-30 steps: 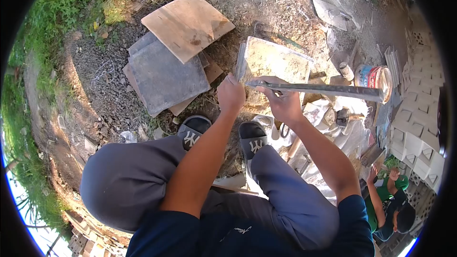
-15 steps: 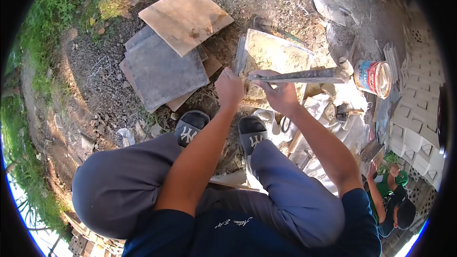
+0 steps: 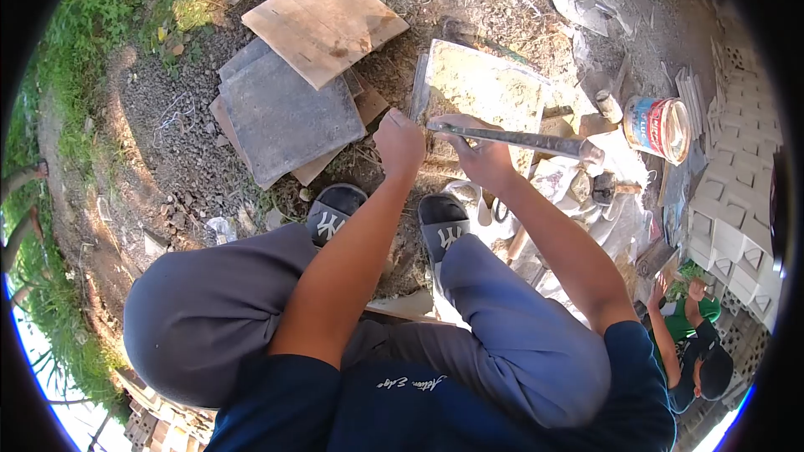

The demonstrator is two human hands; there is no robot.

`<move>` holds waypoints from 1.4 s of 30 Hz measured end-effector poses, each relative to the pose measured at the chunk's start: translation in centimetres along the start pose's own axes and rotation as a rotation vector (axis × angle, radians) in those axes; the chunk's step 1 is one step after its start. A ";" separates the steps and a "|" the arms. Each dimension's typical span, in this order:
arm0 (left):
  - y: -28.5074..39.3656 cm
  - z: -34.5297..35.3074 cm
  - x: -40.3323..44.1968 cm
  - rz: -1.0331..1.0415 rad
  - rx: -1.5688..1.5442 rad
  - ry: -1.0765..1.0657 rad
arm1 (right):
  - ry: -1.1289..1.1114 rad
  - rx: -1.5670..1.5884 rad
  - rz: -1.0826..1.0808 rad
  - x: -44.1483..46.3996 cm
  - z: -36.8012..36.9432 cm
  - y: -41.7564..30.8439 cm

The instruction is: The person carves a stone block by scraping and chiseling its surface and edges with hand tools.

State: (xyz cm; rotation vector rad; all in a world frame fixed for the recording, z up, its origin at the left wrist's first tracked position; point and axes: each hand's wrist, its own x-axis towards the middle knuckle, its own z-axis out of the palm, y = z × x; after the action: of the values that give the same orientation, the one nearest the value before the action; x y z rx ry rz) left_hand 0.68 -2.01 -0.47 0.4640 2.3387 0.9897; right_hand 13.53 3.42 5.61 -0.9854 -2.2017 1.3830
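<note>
My right hand [image 3: 484,157] is closed around the near end of a long dark metal bar [image 3: 523,138], which points away to the right and ends in a rounded tip. To its left, my left hand [image 3: 399,146] is closed, its fingertips close to the bar's near end; whether something small is between them is hidden. Beneath and beyond my right hand lies a pale slab [image 3: 486,84] covered with sandy dust. Left of my hands, a grey square tile [image 3: 293,121] and a tan tile [image 3: 327,25] lie on a loose pile.
A labelled bucket [image 3: 657,128] stands at the right, near a white sheet [image 3: 615,163] strewn with tools. A trowel-like flat piece [image 3: 578,7] lies farther back. Stacked pale blocks [image 3: 729,176] line the right edge. Another person [image 3: 691,335] sits at lower right.
The bar in my right hand has tilted, its far end now lower in view. My left hand has shifted slightly up and left. The view has moved a little.
</note>
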 end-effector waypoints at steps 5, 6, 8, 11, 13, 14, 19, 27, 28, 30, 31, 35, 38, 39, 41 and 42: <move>0.0 0.0 0.1 0.035 0.011 0.004 | 0.060 -0.002 0.023 0.1 -1.1 -1.0; -0.3 0.0 0.1 0.041 0.021 0.011 | 0.051 0.001 0.028 0.1 -0.7 -0.9; -0.6 0.0 -0.2 0.023 0.029 -0.008 | 0.103 0.049 0.045 -0.1 -0.3 -1.0; -0.4 0.3 0.6 0.059 0.039 0.004 | 0.069 -0.072 -0.038 0.6 -0.4 0.5; -0.2 0.1 0.1 0.069 0.062 0.012 | 0.059 -0.048 -0.013 0.5 -0.6 -0.2; 0.1 0.2 0.3 0.032 0.028 0.004 | 0.060 -0.045 -0.013 0.7 -1.0 -0.5; 0.4 0.0 0.0 0.010 0.017 -0.005 | -0.043 -0.106 0.026 0.3 -1.0 0.0; 0.2 -0.2 -0.2 -0.005 0.033 -0.008 | -0.030 -0.048 0.114 -0.1 -0.9 -0.5; 0.4 -0.1 0.0 0.006 0.028 -0.006 | -0.058 -0.122 0.084 0.1 -1.0 0.0; 0.0 0.0 0.1 0.036 0.028 0.012 | -0.084 -0.116 0.096 0.5 -1.6 0.6; -0.1 -0.1 -0.2 0.034 0.037 0.004 | -0.082 -0.109 0.107 0.3 -1.8 -0.6; -0.1 -0.5 -0.6 -0.009 0.021 -0.021 | 0.028 -0.060 0.075 -0.5 -1.0 -0.7; 0.2 -0.1 0.1 0.032 0.027 -0.004 | 0.072 -0.153 0.024 0.5 -1.1 0.1; 0.2 -0.1 0.1 0.054 0.048 0.013 | 0.058 -0.235 0.060 1.0 -1.6 0.1; -0.1 0.0 0.2 0.055 0.037 -0.008 | 0.139 -0.099 -0.042 0.7 -1.8 0.0; -0.1 -0.1 0.1 0.044 0.018 -0.021 | 0.174 -0.034 -0.097 0.6 -1.9 -0.4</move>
State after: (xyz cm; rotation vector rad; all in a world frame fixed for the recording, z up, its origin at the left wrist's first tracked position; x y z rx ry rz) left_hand 0.53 -2.13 -0.49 0.5319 2.3299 0.9800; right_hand 14.16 4.90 6.82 -0.9582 -2.1215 1.1744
